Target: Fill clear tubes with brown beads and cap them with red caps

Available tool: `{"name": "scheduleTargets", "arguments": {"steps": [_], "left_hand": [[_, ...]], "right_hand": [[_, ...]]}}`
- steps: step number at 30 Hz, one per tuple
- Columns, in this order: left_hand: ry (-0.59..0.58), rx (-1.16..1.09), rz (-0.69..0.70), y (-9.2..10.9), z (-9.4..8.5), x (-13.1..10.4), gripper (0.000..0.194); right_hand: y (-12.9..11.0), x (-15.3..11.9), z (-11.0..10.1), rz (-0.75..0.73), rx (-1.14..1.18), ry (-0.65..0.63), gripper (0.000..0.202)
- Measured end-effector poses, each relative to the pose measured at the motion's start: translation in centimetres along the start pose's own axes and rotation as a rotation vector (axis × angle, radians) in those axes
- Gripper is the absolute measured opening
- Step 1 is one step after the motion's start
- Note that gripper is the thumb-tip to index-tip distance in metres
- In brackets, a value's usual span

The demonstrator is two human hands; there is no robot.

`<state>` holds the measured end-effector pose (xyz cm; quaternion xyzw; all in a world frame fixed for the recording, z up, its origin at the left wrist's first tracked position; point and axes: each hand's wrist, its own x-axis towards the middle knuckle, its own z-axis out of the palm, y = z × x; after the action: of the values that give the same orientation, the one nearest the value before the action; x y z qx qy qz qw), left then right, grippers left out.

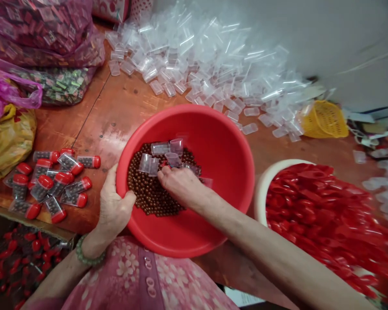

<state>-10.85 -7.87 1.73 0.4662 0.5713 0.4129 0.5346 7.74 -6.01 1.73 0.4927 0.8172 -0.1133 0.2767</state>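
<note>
My left hand (116,204) grips the left rim of a red plastic basin (226,142), thumb over the edge. Small round brown beads (153,191) lie in the basin's left side. Several clear plastic tubes (161,148) rest on the beads, some leaning on one another. Down among them is my right hand (177,181), its fingers curled and touching the beads. A clear tube (173,159) shows just behind its fingertips. The back of the hand hides what, if anything, those fingers hold.
A big heap of clear tubes (197,56) lies behind the basin. Red caps (310,211) fill a white tub at right, below a yellow basket (326,120). Red-capped filled tubes (53,185) lie at left, above a box of more (22,258). Stuffed bags (42,38) stand back left.
</note>
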Motion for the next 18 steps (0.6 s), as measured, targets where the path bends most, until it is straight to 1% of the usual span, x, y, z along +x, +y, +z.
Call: {"name": "scheduleTargets", "arguments": {"steps": [2,5,8,10,13,16,18], "left_hand": [[0.001,0.001,-0.014,0.0,0.1,0.2,0.059],[-0.013,-0.004,0.038,0.1,0.3,0.2,0.057],[-0.039,-0.042,0.042,0.3,0.7,0.1,0.054],[-0.054,-0.074,0.029,0.4,0.8,0.0,0.048],[-0.082,-0.104,0.042,0.4,0.8,0.2,0.041],[-0.074,-0.067,0.063,0.1,0.5,0.8,0.039],[-0.065,-0.042,0.056,-0.3,0.2,1.4,0.041]], "right_hand": [[-1.4,0.1,0.3,-0.100,0.014,0.003,0.032],[-3.3,0.1,0.6,-0.240,0.053,0.018,0.029],[-3.6,0.3,0.8,-0.305,0.192,0.038,0.025],[-3.0,0.5,1.0,-0.322,0.389,0.051,0.024],[-2.0,1.1,1.4,-0.347,0.792,0.121,0.028],[-1.8,1.4,1.8,-0.293,1.144,0.149,0.033],[-1.9,1.3,1.7,-0.260,1.296,0.140,0.034]]}}
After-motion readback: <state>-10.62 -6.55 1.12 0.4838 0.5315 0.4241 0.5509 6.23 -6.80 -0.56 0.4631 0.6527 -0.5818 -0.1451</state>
